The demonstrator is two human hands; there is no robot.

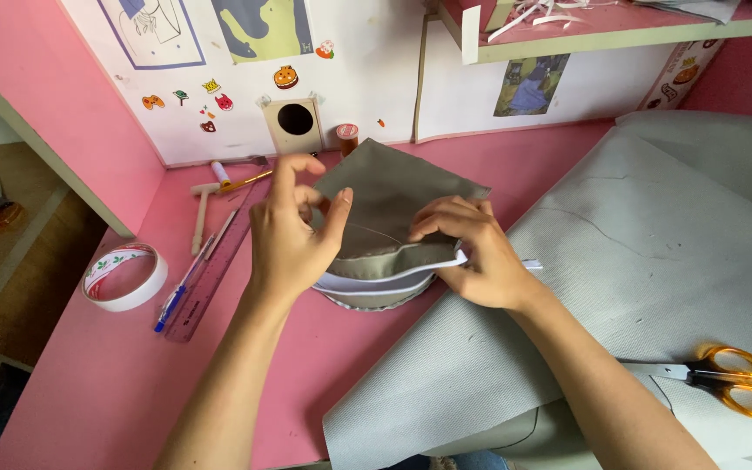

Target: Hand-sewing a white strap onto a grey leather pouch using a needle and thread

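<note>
Near the middle of the pink worktop (115, 383), the olive fabric piece (393, 196) lay with white tape (376, 280) only partly fitted along its curved edge — the rest looked undone. The left hand (293, 235) pinched the fabric; the right hand (472, 252) pressed closed on the tape's end.

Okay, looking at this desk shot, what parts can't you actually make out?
All in the head view:
- What lies under the olive fabric piece: the fabric, the left hand and the right hand cover it; only a white strip shows.
- Scissors: blades largely hidden behind the right forearm.
- Grey cloth sheet: cut off by the right and bottom edges.
- Stickers on the wall: too small for detail.
</note>
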